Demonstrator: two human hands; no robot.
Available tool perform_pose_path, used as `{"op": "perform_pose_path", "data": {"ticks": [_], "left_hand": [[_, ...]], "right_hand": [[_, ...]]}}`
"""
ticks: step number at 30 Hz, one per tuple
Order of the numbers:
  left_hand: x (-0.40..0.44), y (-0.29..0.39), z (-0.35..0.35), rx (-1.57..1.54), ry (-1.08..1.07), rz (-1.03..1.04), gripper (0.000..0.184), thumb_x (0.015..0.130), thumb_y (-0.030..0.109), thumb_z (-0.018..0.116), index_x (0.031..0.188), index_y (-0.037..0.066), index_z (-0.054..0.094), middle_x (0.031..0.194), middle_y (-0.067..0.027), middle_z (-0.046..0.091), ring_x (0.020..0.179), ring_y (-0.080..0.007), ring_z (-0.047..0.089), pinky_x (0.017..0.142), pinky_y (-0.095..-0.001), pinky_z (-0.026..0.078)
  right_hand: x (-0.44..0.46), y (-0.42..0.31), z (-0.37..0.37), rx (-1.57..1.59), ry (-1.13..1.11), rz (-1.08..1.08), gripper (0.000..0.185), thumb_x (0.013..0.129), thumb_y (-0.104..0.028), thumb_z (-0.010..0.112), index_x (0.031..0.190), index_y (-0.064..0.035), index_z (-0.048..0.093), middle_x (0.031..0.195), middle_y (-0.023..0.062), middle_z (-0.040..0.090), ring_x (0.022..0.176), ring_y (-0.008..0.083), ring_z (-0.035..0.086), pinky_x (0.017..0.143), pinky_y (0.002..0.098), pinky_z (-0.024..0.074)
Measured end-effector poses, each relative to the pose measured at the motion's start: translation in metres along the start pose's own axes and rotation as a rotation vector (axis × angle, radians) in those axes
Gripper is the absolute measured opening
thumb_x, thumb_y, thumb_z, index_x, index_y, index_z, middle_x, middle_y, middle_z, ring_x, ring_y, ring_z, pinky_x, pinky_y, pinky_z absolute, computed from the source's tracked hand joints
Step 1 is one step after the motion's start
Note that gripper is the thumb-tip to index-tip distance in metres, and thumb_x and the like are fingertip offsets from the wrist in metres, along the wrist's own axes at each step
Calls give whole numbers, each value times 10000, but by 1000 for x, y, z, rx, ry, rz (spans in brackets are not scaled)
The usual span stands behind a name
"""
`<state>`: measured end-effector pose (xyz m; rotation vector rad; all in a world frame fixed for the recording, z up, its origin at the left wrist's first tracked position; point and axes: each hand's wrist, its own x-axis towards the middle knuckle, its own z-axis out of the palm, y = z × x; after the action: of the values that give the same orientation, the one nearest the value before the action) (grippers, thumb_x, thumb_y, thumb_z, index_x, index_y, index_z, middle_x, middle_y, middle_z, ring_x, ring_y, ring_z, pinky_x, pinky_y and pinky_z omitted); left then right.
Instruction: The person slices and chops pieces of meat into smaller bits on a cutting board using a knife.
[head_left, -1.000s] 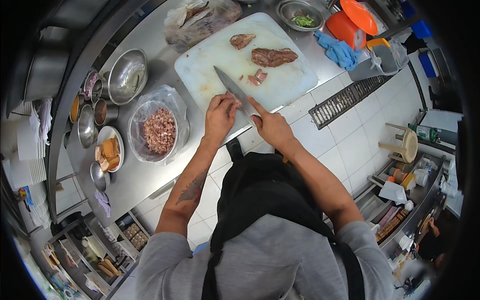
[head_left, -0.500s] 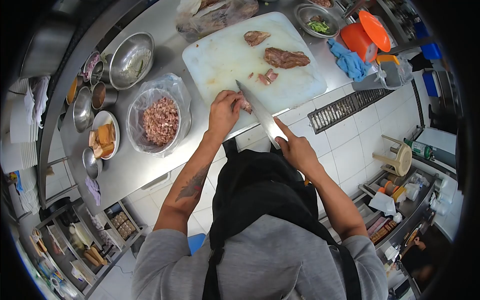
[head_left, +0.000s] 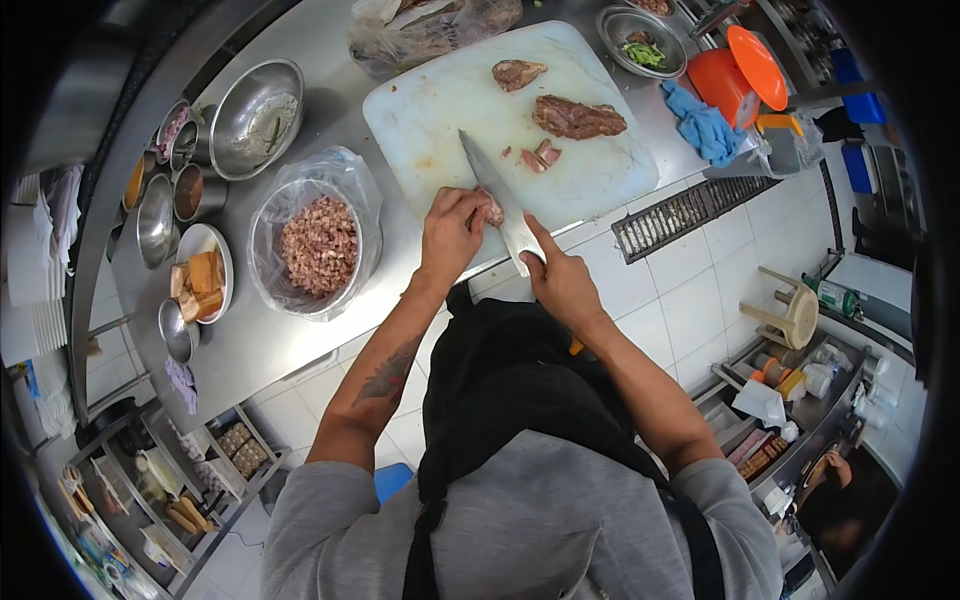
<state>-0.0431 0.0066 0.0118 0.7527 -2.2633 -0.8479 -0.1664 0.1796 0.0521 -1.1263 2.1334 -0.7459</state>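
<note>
My right hand (head_left: 562, 283) is closed round the handle of a large kitchen knife (head_left: 495, 185), its blade slanting away over the near edge of the white cutting board (head_left: 430, 120). Pressed against the blade's left side is a small piece of meat (head_left: 492, 210), gripped by the bent fingers of my left hand (head_left: 452, 235). Farther right on the board lie a long brown piece of meat (head_left: 578, 117), a smaller brown chunk (head_left: 518, 74) and a few pink cut bits (head_left: 541, 156). Left of my hand stands a bag-lined tub (head_left: 258, 262) of diced meat (head_left: 320, 247).
Steel bowls (head_left: 257, 120) and a white dish (head_left: 226, 262) with orange-brown blocks stand at the left. A clear bag (head_left: 430, 35) lies behind the board. To the right are a blue cloth (head_left: 704, 122) and an orange container (head_left: 715, 80). Another person (head_left: 835, 500) is at lower right.
The knife has slid forward and left across the board, its tip now farther away. My right hand moved with it, nearer my left hand, which still grips the meat.
</note>
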Motion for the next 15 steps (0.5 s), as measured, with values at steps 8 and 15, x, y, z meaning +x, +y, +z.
{"op": "perform_pose_path", "data": {"ticks": [8, 15], "left_hand": [[-14, -2, 6, -14, 72, -60, 128, 868, 21, 770, 995, 43, 778, 928, -103, 724, 897, -290, 698, 785, -392, 582], [-15, -7, 6, -60, 112, -108, 144, 884, 18, 741, 1027, 30, 756, 988, -116, 680, 897, -321, 674, 798, -419, 575]], "right_hand": [[7, -20, 14, -165, 31, -25, 646, 1049, -250, 599, 1637, -192, 339, 629, 237, 647, 591, 487, 646, 603, 592, 533], [40, -44, 16, -312, 25, -78, 674, 1029, -241, 614, 1642, -217, 336, 736, 265, 705, 680, 490, 707, 676, 582, 587]]}}
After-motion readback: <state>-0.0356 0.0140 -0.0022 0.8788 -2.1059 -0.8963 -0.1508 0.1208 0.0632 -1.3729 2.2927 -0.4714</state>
